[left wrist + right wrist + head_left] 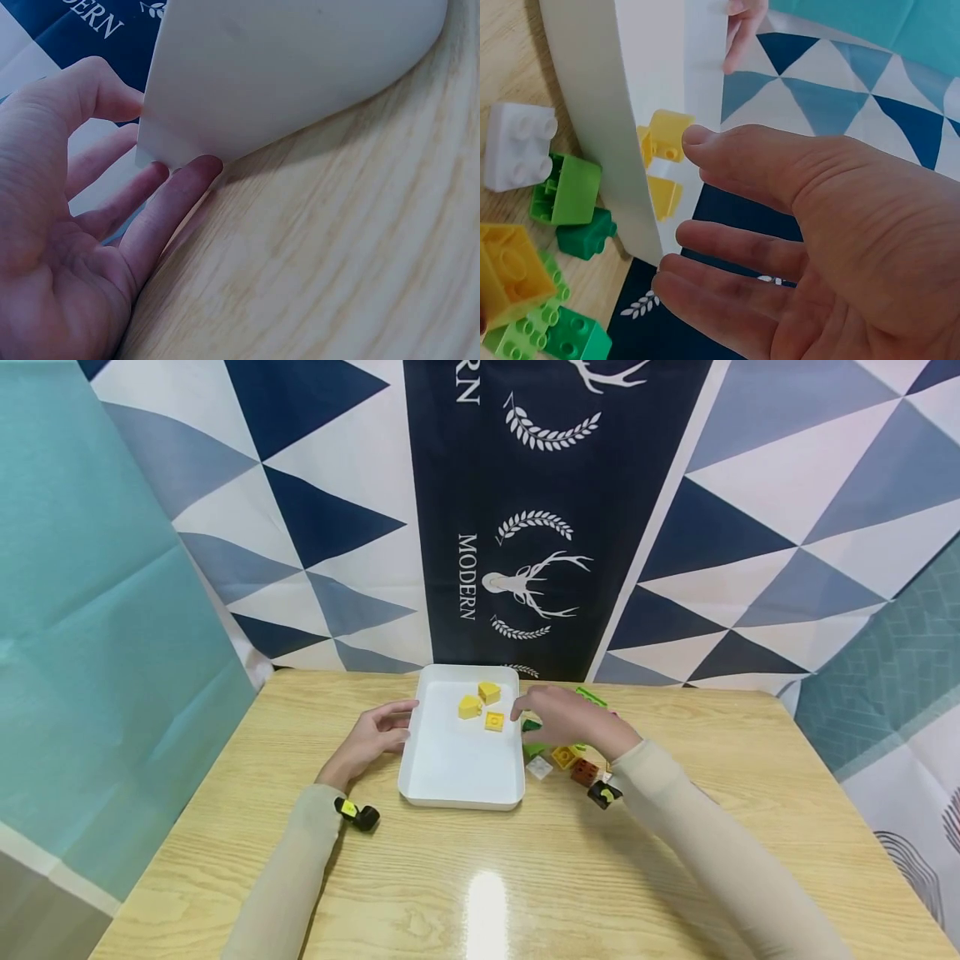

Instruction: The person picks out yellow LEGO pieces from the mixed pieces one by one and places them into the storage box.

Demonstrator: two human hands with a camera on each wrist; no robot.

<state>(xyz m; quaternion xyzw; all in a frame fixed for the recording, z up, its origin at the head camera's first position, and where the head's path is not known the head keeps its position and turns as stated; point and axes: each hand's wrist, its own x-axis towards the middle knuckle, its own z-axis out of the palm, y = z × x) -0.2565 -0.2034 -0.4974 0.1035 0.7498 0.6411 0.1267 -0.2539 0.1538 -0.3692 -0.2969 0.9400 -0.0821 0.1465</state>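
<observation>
A shallow white tray [457, 768] lies on the table with three yellow toy building blocks inside: a square one [494, 722] and two wedge-like ones, one nearer [469, 707] and one farther [489, 692]. My left hand [372, 737] is at the tray's left side; in the left wrist view its fingertips touch the outer wall. Over the tray's right rim hovers my right hand [562, 717], its fingers spread and holding nothing in the right wrist view. Just below it, outside the tray, lie loose blocks, partly hidden by the hand and wrist.
Right of the tray are a white block [539, 767], an orange-yellow block [564, 757], a brown block [584, 772] and several green blocks [566, 189]. A patterned cloth [517, 485] hangs behind the wooden table [405, 868].
</observation>
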